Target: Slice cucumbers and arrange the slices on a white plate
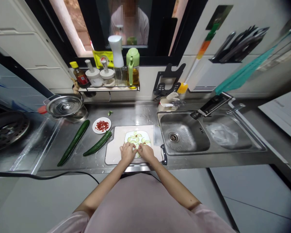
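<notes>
My left hand [128, 152] and my right hand [146, 152] meet over the near part of a white square plate [128, 134]. Thumbs and fingers of both are bent into a pinch among pale green cucumber slices [135, 133]; what the fingertips hold is too small to make out. Some slices on the plate lie in petal-like groups with small red bits between them. Beneath the plate is a light cutting board [115, 145]. At the board's right edge lies a knife with a black handle [164, 154].
Left of the board are a cut cucumber [97, 144], a whole cucumber [73, 143] and a small dish [94, 127] of chopped red pieces. A lidded metal pot [74, 111] stands further left. On the right is a double sink [184, 132]; bottles [133, 69] line a shelf behind.
</notes>
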`<state>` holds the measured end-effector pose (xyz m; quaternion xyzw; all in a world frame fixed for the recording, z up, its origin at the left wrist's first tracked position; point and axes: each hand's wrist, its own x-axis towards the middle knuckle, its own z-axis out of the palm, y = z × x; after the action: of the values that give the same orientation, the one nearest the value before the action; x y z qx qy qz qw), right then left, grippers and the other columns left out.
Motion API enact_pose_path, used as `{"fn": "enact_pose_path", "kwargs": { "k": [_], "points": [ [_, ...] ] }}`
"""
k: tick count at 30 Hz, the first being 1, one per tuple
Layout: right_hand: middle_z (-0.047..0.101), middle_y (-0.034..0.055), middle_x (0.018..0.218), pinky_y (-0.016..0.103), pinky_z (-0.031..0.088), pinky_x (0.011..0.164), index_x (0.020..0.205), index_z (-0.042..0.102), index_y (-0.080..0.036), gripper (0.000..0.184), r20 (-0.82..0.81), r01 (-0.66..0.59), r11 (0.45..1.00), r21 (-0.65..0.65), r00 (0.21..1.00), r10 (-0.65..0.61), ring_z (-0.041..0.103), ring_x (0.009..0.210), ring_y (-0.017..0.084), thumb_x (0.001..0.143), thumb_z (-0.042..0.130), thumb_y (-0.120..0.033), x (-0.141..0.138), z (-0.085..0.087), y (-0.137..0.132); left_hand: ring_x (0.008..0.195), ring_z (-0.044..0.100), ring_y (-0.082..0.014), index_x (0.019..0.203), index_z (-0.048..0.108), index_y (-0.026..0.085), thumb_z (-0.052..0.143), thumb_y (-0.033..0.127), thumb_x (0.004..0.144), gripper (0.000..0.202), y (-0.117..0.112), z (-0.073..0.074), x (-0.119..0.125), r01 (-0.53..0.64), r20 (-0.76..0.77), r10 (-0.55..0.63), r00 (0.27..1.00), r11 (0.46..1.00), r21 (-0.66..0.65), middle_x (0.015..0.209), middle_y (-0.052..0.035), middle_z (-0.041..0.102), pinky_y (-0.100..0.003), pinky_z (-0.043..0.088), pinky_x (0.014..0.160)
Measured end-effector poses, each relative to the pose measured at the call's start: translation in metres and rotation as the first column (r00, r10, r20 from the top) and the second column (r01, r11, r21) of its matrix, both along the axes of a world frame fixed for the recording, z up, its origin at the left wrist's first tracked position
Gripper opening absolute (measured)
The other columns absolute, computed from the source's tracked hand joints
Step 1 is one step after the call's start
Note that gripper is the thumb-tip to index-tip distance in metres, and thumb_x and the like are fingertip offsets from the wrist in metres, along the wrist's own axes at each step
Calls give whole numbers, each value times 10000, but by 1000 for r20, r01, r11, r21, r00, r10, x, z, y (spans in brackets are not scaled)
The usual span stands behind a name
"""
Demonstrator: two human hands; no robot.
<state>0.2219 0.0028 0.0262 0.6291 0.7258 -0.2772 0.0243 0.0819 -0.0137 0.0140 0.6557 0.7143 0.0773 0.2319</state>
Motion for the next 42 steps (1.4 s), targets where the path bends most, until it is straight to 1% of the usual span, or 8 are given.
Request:
{"fn": "enact_pose_path", "kwargs": {
  "k": [4, 11, 18, 24, 30, 35, 39, 42],
  "points": [
    [669, 45, 920, 239, 291, 642, 978, 607, -219, 177, 19, 4, 1000, -25, 1000, -4, 591, 846, 163, 888, 494, -321, -2, 3, 1, 1039, 472, -237, 924, 639, 269, 586, 394, 836, 163, 0, 1, 1, 2, -3, -2, 1000, 1000, -3, 1028, -49, 580, -379, 278, 886],
    [673, 44, 921, 238, 287, 628, 958, 601, -221, 160, 37, 1, 1000, -15, 999, -1, 593, 852, 161, 893, 490, -315, -4, 5, 1, 1039, 472, -235, 923, 638, 269, 576, 394, 839, 163, 1, 3, 0, -1, 2, 1, 1000, 1000, -4, 1025, -44, 579, -383, 277, 889],
    [674, 48, 937, 240, 267, 617, 982, 601, -212, 175, 9, 20, 1000, -17, 1000, -20, 584, 838, 154, 893, 461, -268, 1, 13, 5, 1040, 478, -230, 937, 637, 281, 563, 374, 846, 151, 1, 7, -2, -26, 18, 26, 1000, 1000, -9, 1015, -39, 584, -374, 286, 879],
    [667, 44, 927, 237, 269, 619, 994, 605, -212, 182, 6, 35, 999, -35, 999, -34, 578, 836, 151, 889, 469, -271, 0, 17, 6, 1055, 478, -232, 950, 635, 281, 553, 369, 855, 154, 1, 11, -2, -36, 29, 37, 999, 999, -32, 1038, -48, 592, -375, 282, 891],
    [665, 37, 858, 234, 251, 600, 959, 614, -208, 192, -16, 73, 997, 23, 997, -72, 572, 788, 149, 889, 465, -306, 3, 15, 6, 1045, 490, -231, 937, 644, 278, 555, 390, 852, 166, 3, 14, -1, -60, 69, 59, 996, 998, 11, 1033, -41, 595, -380, 285, 897],
    [654, 12, 771, 221, 248, 579, 911, 624, -210, 197, -102, 140, 987, 80, 986, -132, 546, 700, 132, 886, 465, -325, 20, 18, 12, 1034, 502, -227, 932, 650, 278, 542, 399, 858, 178, 19, 27, -12, -183, 127, 170, 977, 979, 96, 1018, -34, 608, -370, 301, 888],
    [622, -3, 685, 214, 254, 558, 876, 629, -216, 241, -182, 207, 973, 101, 965, -187, 541, 652, 136, 873, 450, -377, 38, 18, 18, 1022, 518, -226, 942, 655, 274, 529, 407, 863, 200, 42, 38, -37, -326, 155, 302, 941, 931, 162, 1030, -45, 623, -363, 309, 889],
    [599, -6, 640, 215, 264, 544, 848, 626, -216, 257, -224, 237, 965, 114, 952, -208, 528, 607, 142, 852, 438, -393, 49, 18, 22, 1000, 534, -226, 954, 657, 276, 538, 397, 854, 197, 60, 40, -59, -424, 167, 397, 903, 886, 188, 1010, -44, 633, -363, 317, 884]
  ]
}}
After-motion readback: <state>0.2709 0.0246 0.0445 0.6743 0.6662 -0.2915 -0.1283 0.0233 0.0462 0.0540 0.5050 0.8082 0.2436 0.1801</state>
